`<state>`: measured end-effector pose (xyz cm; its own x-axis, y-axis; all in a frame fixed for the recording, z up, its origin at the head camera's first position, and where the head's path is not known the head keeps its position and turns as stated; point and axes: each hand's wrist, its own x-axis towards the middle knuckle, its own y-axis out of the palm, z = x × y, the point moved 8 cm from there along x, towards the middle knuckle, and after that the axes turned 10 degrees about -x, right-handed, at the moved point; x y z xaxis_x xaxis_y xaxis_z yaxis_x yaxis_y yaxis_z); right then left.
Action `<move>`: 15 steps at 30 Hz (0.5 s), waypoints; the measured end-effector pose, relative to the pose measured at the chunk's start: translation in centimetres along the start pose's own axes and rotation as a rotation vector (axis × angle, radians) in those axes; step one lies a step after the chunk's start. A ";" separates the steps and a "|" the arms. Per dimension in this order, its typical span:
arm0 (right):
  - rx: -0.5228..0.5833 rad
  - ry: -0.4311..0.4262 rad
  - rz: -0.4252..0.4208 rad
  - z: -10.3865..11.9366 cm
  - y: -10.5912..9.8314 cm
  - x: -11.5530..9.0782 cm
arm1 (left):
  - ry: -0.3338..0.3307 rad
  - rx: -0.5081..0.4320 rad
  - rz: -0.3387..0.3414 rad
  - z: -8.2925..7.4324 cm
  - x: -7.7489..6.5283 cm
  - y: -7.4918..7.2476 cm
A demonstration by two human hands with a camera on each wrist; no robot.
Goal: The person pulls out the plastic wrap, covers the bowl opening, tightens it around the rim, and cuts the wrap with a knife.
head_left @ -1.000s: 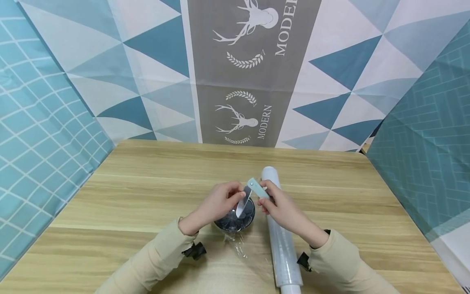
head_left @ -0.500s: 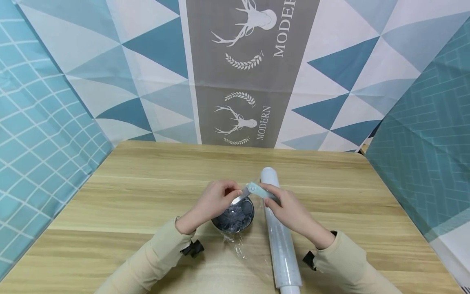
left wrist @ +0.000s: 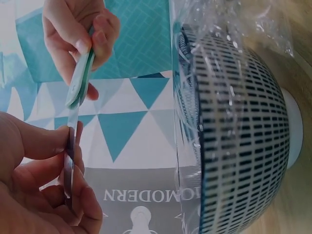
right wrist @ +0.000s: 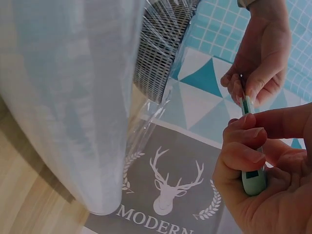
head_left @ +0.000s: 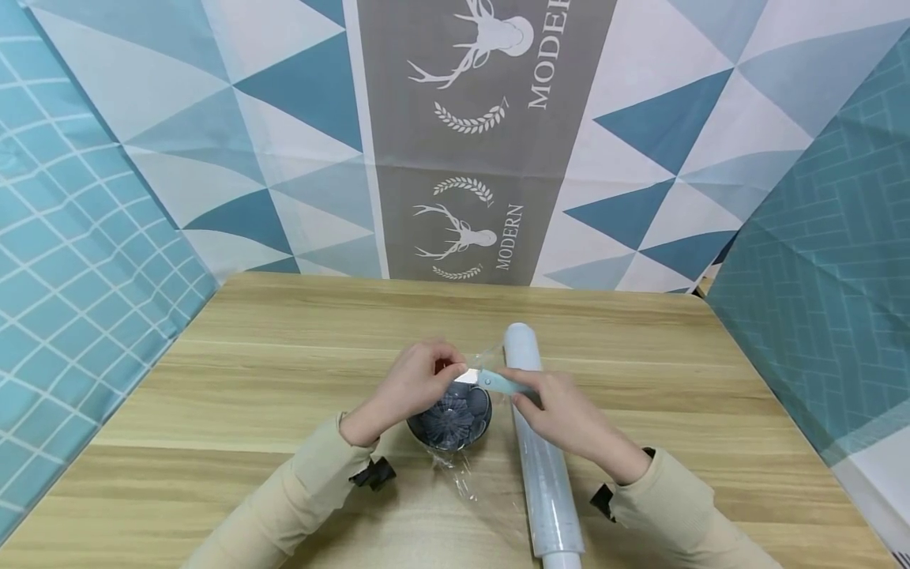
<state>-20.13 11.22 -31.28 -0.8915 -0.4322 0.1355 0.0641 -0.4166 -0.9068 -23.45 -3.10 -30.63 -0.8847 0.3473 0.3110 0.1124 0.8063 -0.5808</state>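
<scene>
Your left hand (head_left: 419, 381) pinching the knife (head_left: 490, 382) blade, right hand (head_left: 562, 415) gripping its handle, above the film-covered bowl (head_left: 449, 419).

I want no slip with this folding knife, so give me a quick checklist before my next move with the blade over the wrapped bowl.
1. Right hand grips the green handle: ok.
2. Left hand pinches the blade, fingers on the metal: not ok.
3. Blade fully opened and locked: cannot tell.
4. Bowl upright on the table, film over it: ok.
5. Film roll lies right of the bowl, under the right hand: ok.
6. Which way the cutting edge faces: cannot tell.
</scene>
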 end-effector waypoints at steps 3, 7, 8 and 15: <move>-0.008 -0.006 0.011 0.0 0.4 0.0 | -0.004 0.008 0.021 0.1 0.1 0.1; -0.007 0.003 0.019 -0.1 0.8 0.1 | 0.000 0.028 0.044 0.2 0.2 0.4; -0.004 0.006 0.019 -0.2 0.8 0.1 | 0.002 0.034 0.049 0.3 0.3 0.4; -0.025 0.021 0.008 -0.5 0.8 0.2 | 0.034 0.053 0.082 0.8 0.9 1.2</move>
<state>-20.48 11.24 -32.21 -0.9005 -0.4180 0.1201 0.0602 -0.3932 -0.9175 -24.49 -2.18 -31.59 -0.8576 0.4279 0.2852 0.1593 0.7483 -0.6439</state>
